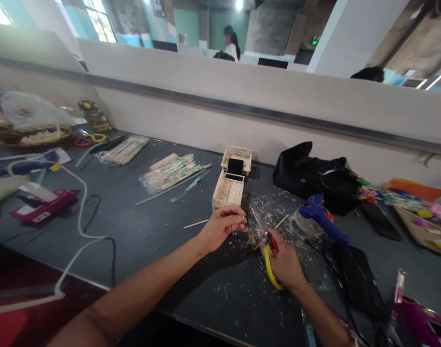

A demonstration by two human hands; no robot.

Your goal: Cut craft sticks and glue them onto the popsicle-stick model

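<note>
My right hand (285, 258) grips a pair of scissors (270, 270) with yellow and red handles, the blades pointing up and away. Thumb and fingers of my left hand (225, 226) are pinched on a tiny pale piece, perhaps a bit of wooden stick; its kind is too small to make out. Just beyond my left hand stands a small wooden stick model (229, 190), with a phone-like black rectangle (235, 167) in its rear part. Wood clippings (267, 205) lie scattered around the scissors. One loose stick (195, 224) lies left of my left hand.
A blue glue gun (319, 217) rests by a clear round container to the right, before a black bag (314, 176). Packs of sticks (173, 171) lie left. A white cable (85, 202) and purple power strip (45, 206) are farther left, near another person's hand (5, 188).
</note>
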